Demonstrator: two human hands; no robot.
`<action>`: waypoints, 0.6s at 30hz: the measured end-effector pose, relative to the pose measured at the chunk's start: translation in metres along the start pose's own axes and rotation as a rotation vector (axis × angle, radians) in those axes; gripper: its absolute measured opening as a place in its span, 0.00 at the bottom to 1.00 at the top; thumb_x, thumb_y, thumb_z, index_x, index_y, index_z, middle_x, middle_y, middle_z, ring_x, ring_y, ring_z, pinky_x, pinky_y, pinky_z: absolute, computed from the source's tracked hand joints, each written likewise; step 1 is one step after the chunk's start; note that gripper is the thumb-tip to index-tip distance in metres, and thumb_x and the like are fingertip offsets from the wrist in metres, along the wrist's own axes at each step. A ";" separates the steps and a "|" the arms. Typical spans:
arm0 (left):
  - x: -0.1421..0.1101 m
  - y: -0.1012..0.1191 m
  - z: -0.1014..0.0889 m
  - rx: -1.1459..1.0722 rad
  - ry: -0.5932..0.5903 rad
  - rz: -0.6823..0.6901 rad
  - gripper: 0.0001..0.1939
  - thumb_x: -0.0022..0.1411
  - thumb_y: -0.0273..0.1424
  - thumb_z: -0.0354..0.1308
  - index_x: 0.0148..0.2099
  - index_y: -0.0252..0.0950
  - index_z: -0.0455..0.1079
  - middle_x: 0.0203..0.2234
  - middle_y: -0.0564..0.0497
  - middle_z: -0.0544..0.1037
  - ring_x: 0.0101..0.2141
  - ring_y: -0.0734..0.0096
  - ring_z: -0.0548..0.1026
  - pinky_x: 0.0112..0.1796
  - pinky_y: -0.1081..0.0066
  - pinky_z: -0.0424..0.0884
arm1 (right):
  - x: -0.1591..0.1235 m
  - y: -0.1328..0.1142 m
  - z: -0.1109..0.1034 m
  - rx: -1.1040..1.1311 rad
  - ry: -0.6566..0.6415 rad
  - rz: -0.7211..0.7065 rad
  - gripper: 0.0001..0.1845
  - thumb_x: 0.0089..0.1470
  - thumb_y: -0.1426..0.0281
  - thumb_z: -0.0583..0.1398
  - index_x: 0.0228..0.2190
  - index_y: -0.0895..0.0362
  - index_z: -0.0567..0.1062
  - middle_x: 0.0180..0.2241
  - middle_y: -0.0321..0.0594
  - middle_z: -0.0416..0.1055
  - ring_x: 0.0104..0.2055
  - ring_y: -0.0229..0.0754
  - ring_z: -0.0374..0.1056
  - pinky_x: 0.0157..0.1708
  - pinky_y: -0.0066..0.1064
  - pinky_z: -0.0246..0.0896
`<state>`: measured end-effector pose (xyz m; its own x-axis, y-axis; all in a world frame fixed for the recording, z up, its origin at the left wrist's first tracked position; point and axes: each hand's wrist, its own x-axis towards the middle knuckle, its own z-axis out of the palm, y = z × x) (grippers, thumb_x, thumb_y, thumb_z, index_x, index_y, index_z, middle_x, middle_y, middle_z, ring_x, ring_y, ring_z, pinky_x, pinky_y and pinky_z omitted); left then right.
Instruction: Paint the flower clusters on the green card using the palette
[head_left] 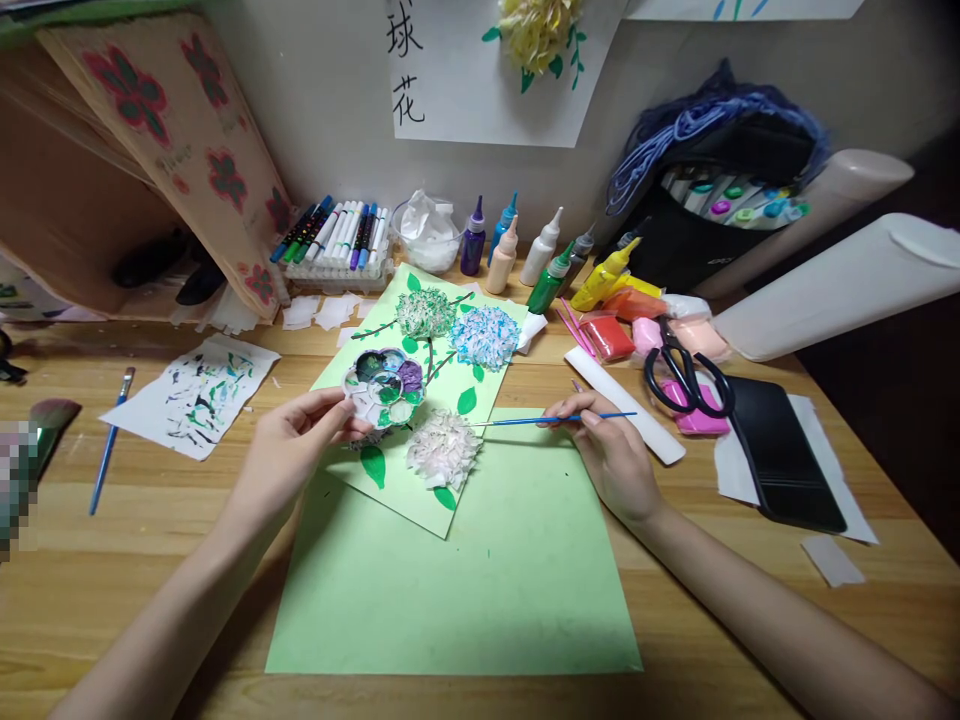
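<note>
My left hand (319, 425) is closed on the edge of a flower-shaped paint palette (367, 400) with green, purple and dark paint in its wells. Held over the light green picture (420, 505), the palette hides part of it. Between the fingers of my right hand (604, 440) is a thin blue paintbrush (555, 420), its tip pointing left at the white crumpled-paper flower (444, 450). Whether the tip touches the flower I cannot tell. The picture also bears a blue flower (486, 337), a green one (424, 313) and painted leaves. Beneath lies a larger green sheet (465, 600).
Paint bottles (502, 255) and markers (337, 235) line the wall. To the right are black-handled scissors (686, 375), clay packets (606, 337), a white strip (626, 405) and a phone (784, 455). Paint-smeared paper (202, 395) and another brush (105, 465) lie left.
</note>
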<state>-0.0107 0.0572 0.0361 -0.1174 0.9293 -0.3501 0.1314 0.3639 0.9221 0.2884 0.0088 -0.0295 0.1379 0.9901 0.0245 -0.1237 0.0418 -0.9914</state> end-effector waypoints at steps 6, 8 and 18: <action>-0.001 0.003 0.000 0.008 0.009 -0.002 0.17 0.45 0.39 0.69 0.35 0.34 0.74 0.22 0.54 0.80 0.26 0.73 0.78 0.34 0.76 0.76 | 0.001 0.005 -0.002 -0.020 -0.032 0.032 0.09 0.58 0.64 0.55 0.33 0.52 0.74 0.34 0.36 0.71 0.41 0.41 0.68 0.45 0.34 0.60; -0.001 0.003 -0.001 0.010 0.012 0.004 0.18 0.45 0.39 0.69 0.35 0.34 0.74 0.22 0.54 0.80 0.26 0.72 0.78 0.35 0.75 0.76 | 0.001 0.006 -0.002 -0.026 -0.039 0.031 0.08 0.59 0.64 0.55 0.34 0.52 0.74 0.35 0.35 0.71 0.42 0.41 0.67 0.45 0.34 0.59; -0.001 0.003 -0.001 0.007 0.011 0.005 0.16 0.45 0.38 0.69 0.35 0.34 0.74 0.23 0.53 0.79 0.27 0.70 0.78 0.36 0.73 0.76 | 0.003 0.005 -0.002 0.001 -0.004 0.048 0.08 0.58 0.65 0.56 0.34 0.53 0.75 0.35 0.36 0.71 0.38 0.39 0.68 0.41 0.32 0.62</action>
<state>-0.0116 0.0574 0.0392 -0.1281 0.9303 -0.3438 0.1392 0.3601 0.9225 0.2901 0.0115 -0.0348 0.1277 0.9916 -0.0222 -0.1315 -0.0053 -0.9913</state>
